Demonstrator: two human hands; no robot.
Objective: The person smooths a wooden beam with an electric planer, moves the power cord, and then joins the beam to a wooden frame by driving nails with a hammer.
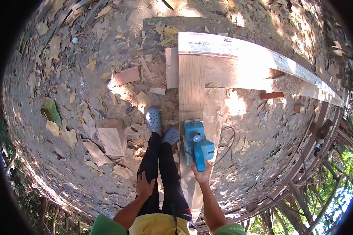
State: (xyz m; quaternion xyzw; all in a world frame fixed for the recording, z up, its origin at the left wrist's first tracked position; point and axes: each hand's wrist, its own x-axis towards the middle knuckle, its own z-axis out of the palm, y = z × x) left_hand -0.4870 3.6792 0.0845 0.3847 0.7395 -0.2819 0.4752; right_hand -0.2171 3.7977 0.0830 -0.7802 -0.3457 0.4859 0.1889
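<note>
A blue electric planer (196,141) rests on a long wooden board (191,86) that runs away from my body. My right hand (202,173) is wrapped round the planer's rear handle. A dark cord curves out on the planer's right side. On my thigh, over the black trousers (169,176), lies my left hand (145,185), its fingers spread and holding nothing.
A large pale beam (223,46) crosses beyond the board and curves off to the right. Wooden blocks (111,139) and offcuts (127,76) lie on the leaf-strewn ground. My feet in grey clogs (153,119) stand left of the board. Poles (302,199) lean at the right.
</note>
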